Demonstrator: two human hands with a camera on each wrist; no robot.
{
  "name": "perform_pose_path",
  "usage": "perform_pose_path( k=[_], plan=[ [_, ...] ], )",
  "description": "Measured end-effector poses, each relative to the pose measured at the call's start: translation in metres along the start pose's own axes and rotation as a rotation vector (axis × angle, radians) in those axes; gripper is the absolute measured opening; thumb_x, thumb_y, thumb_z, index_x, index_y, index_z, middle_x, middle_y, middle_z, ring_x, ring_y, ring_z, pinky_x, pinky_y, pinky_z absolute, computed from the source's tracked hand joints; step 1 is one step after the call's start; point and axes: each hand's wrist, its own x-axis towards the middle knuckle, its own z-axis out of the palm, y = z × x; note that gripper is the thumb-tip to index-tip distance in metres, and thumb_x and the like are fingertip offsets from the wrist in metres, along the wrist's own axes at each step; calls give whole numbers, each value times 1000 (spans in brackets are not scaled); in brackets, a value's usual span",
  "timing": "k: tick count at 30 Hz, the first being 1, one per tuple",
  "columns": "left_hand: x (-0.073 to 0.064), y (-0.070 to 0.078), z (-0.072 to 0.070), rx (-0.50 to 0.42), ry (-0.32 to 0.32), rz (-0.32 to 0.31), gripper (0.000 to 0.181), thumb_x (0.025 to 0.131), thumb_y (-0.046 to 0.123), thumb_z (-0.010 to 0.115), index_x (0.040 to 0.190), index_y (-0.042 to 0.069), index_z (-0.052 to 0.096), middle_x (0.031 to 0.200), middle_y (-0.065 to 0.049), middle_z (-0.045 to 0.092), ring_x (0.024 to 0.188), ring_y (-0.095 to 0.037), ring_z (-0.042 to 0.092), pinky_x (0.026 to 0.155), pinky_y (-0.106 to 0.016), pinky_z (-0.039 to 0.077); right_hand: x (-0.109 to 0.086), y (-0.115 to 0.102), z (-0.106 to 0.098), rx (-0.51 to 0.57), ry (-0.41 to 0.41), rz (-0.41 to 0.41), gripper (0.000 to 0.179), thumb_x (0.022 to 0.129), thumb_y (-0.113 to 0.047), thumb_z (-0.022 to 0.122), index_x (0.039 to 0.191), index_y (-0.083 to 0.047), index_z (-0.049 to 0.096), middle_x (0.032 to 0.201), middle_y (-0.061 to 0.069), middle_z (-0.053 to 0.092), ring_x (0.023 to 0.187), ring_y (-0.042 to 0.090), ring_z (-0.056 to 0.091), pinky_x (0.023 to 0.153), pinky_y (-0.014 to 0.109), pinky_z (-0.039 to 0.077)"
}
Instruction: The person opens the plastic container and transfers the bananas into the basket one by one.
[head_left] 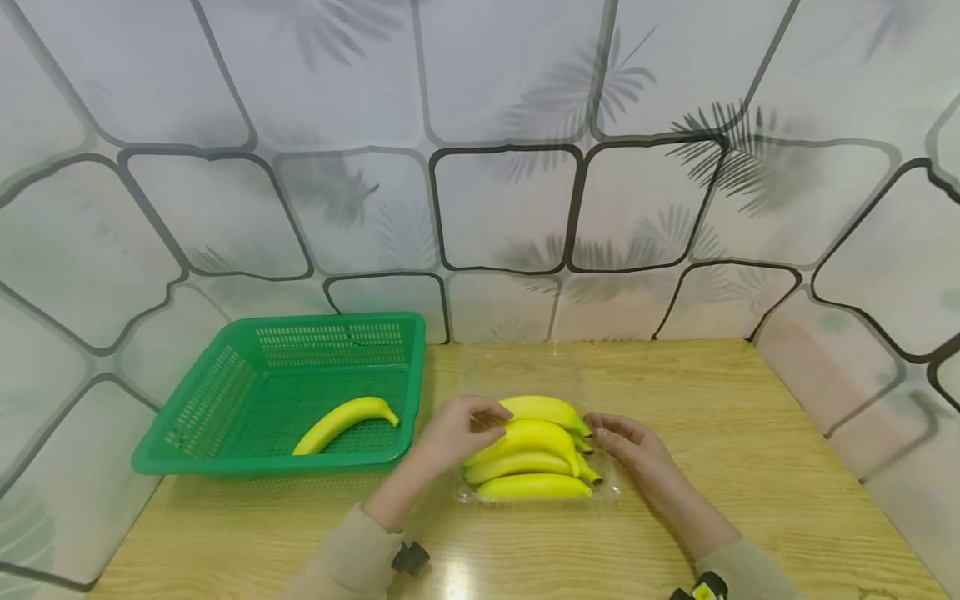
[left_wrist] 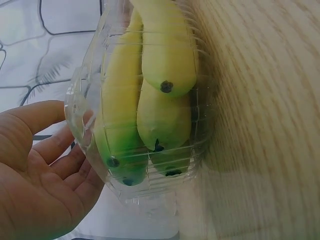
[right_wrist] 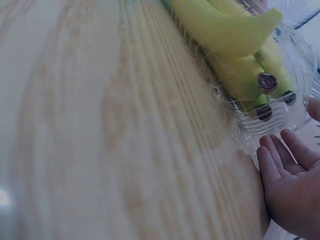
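Several yellow bananas (head_left: 534, 486) lie stacked in a clear plastic clamshell box (head_left: 517, 371), its lid folded back toward the wall. My left hand (head_left: 450, 437) is at the box's left end, thumb and fingers spread apart. In the left wrist view the thumb of this hand (left_wrist: 45, 170) reaches the box's rim, its other fingers partly behind the clear wall. At the opposite end, my right hand (head_left: 637, 454) has its fingertips right beside the banana stems. The right wrist view shows that hand (right_wrist: 295, 185) palm up, fingers extended near the box's ribbed corner.
A green plastic basket (head_left: 172, 454) with slotted sides stands to the left and holds one banana (head_left: 345, 421). Under everything is a wood-grain table (head_left: 697, 400). A patterned wall covering (head_left: 502, 208) rises along the back and both sides.
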Motion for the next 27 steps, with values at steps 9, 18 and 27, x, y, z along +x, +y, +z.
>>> perform_pose_path(
  k=[9,18,27],
  plan=[
    [-5,-3,5,86,11,47,20,95,3,78,115,4,78,112,-9,78,100,-23,73,83,-22,60,0,-1,0,-7,2,2,58,110,-26,60,154,8,47,160,26,49,116,-17,57,102,4,45],
    [-11,-9,15,184,78,78,29,87,5,86,115,9,78,112,-3,75,99,-16,67,88,-27,61,0,-1,0,-6,1,0,58,110,-27,60,154,8,46,160,26,49,116,-16,57,101,4,45],
    [-15,-12,17,193,81,99,36,85,2,87,118,8,76,118,-4,73,104,-19,68,93,-30,62,0,0,-1,1,-6,-4,58,110,-26,59,155,9,46,161,26,48,117,-16,58,102,5,46]
  ],
)
